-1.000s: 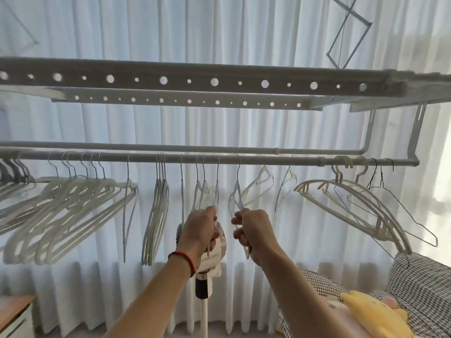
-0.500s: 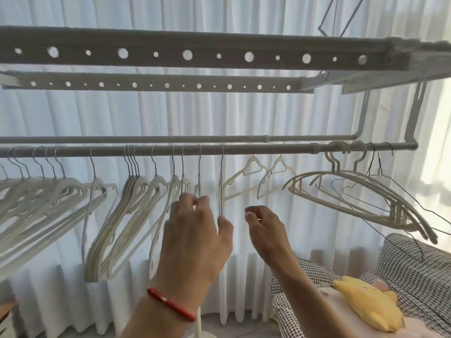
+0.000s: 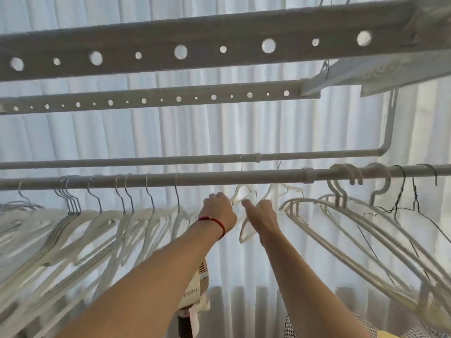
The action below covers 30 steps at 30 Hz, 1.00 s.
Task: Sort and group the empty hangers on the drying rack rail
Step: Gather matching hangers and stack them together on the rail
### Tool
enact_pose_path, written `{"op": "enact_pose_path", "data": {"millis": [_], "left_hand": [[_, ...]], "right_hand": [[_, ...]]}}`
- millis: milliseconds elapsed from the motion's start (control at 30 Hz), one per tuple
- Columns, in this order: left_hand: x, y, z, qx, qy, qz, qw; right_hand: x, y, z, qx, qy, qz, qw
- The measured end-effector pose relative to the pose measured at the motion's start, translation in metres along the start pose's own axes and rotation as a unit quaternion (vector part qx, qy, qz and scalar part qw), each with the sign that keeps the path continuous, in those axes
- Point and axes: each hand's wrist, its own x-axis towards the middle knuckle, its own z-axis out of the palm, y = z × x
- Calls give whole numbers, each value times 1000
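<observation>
1. Fingers of left hand (image 3: 218, 211) curled, closing on shoulder of a small hanger (image 3: 240, 195) hung from back rail (image 3: 170, 161); grip looks closed on it, contact partly blurred.
2. Right hand (image 3: 262, 215): index finger extended toward same hanger, other fingers loosely bent; holding nothing clearly, cannot tell for sure. A second small hanger (image 3: 280, 190) just beside, to the right.
3. Changed since half a second back: both hands up and forward, off the front-rail hangers, now at the back-rail pair.
4. White hangers (image 3: 97, 223) on front rail (image 3: 219, 178) now bunched closer at left, motion-blurred, likely swinging.
5. Thick hangers (image 3: 341, 215) and wire hangers (image 3: 402, 206) at right unchanged.
6. Judgement: white group largely done; back-rail pair next to join it.
</observation>
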Motion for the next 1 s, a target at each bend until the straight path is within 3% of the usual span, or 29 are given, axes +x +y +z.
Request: {"op": "enact_pose_path", "data": {"millis": [167, 367, 500, 633, 767, 867, 1000], "left_hand": [[29, -8, 21, -82, -82, -48, 992], [48, -4, 5, -182, -44, -60, 981], [61, 8, -13, -225, -147, -104, 958], [50, 12, 0, -341, -126, -141, 921], [3, 17, 56, -422, -134, -180, 878], [-49, 11, 100, -479, -144, -202, 842], [-123, -26, 140, -497, -143, -205, 831]], "right_hand": [[24, 16, 15, 98, 1, 44, 994], [37, 10, -6, 42, 98, -66, 992], [49, -9, -18, 58, 59, -52, 995], [50, -3, -28, 54, 19, 21, 998], [2, 42, -17, 39, -26, 51, 998], [-57, 92, -2, 26, -11, 27, 999], [-145, 140, 11, 79, -12, 8, 997]]}}
